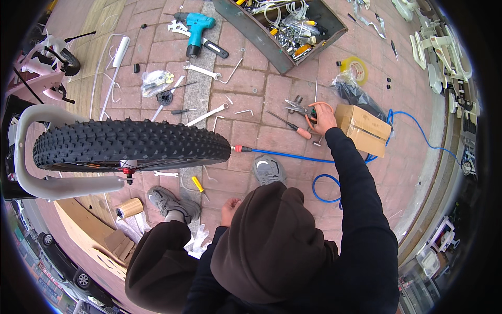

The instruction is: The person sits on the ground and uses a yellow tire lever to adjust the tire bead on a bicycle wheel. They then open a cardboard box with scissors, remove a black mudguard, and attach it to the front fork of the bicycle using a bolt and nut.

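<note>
My right hand (325, 119) reaches out over the paving, its fingers closed round the orange handles of a pair of scissors (299, 108). Just left of it lies a screwdriver with a pinkish-orange handle (303, 133). A taped cardboard box (364, 128) stands right beside my wrist. My left hand (229, 212) is low by my knee, fingers curled; the knee hides part of it, along with anything in it. Left of centre is a knobbly black bicycle tyre (130, 141) on a wheel in a pale fork (36, 118). A blue hose (287, 154) with a red-ended fitting reaches the tyre.
An open metal toolbox (282, 52) full of tools stands at the far side. A teal cordless drill (197, 30), combination spanners (203, 70), a yellow screwdriver (197, 184) and clear tape (355, 70) lie on the bricks. Flattened cardboard (86, 225) lies lower left.
</note>
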Demonstrator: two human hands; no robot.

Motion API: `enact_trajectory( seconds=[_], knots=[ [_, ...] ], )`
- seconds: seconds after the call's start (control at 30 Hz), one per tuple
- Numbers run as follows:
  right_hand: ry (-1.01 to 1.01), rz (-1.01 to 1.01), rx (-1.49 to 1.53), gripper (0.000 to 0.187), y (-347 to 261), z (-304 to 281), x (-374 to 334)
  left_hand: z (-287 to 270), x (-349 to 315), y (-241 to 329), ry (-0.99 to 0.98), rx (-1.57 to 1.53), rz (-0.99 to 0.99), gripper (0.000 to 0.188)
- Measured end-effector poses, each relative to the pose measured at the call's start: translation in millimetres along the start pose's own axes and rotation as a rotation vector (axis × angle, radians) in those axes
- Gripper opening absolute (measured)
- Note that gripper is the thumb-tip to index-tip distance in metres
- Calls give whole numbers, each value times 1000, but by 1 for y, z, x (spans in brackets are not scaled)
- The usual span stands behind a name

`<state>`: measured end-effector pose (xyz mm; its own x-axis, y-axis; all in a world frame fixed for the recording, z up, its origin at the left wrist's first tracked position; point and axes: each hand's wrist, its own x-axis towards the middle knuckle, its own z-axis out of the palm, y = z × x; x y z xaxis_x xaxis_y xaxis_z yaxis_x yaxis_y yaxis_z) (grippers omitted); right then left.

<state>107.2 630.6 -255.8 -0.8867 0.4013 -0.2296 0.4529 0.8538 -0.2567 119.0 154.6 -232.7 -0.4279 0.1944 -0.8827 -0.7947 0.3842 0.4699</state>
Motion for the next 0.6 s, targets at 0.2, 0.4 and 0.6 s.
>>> enact_trajectory(
  seconds=[0.2, 0.4, 0.6],
  knots=[
    [285, 52, 20, 32, -16, -2, -10, 4, 4, -14, -13, 159, 60, 23],
    [223, 104, 148, 40, -50, 10, -45, 8, 2, -1, -2, 105, 3, 23],
    [175, 50, -57, 45, -70, 29, -17, 8, -11, 10, -34, 154, -25, 23]
  ],
)
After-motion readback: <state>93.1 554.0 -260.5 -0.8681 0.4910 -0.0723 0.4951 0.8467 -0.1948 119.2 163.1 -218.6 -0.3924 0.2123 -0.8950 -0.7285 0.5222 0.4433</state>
